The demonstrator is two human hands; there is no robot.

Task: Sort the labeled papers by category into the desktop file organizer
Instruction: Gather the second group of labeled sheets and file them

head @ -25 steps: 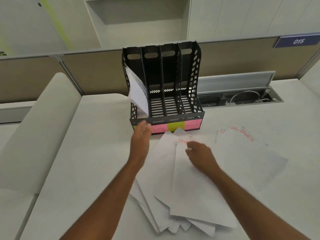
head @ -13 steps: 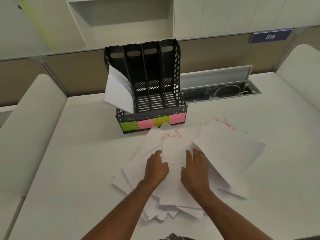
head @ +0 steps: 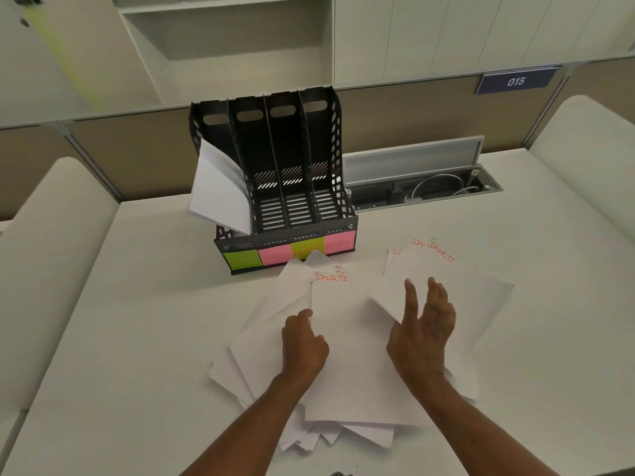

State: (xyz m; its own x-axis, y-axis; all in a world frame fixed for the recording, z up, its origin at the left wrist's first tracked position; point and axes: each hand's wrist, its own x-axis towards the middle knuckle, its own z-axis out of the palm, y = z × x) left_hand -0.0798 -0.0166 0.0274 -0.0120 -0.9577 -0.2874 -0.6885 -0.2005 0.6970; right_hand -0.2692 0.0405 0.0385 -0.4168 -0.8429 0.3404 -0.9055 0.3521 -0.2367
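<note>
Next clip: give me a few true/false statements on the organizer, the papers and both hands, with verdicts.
1. The organizer has four slots. True.
2. Paper sits in its rightmost slot. False: it is in the leftmost; the others look empty.
3. The top sheet by the left hand reads SPORTS. True.
4. The right hand is a closed fist. False: its fingers are spread on paper.
5. All slot labels are pink. False: green and pink alternate.

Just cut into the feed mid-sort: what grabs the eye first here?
The black file organizer at the back of the desk, with one white sheet curling out of its leftmost slot and green and pink sticky labels along its front. In front of it lies a fanned pile of white papers, several headed SPORTS in red, with the left hand and the right hand on them.
</note>
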